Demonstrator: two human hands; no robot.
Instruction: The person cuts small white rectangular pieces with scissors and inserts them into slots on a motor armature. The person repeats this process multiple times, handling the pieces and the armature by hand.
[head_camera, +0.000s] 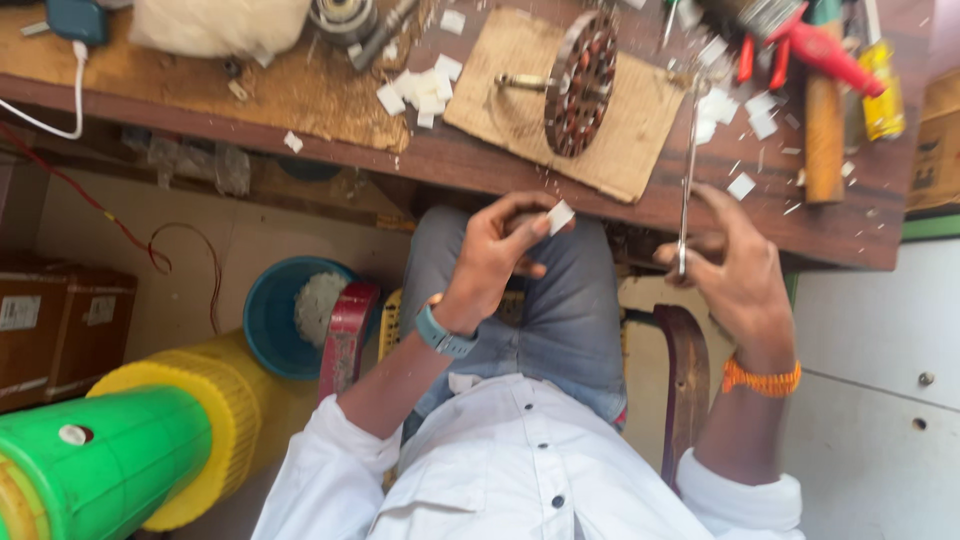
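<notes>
Head view: a small white paper piece (560, 215) is pinched at the fingertips of the left hand (495, 255) above the lap, just below the wooden bench (480, 160) edge. Beside it, the right hand (735, 270) is closed around scissors (688, 190) pointing toward a wound stator (578, 85) on cardboard (640, 140).

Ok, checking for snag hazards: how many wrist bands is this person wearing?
2: a blue watch behind the left hand, which holds a paper piece, and an orange band behind the right hand, which holds scissors. Sleeves could hide more.
</notes>
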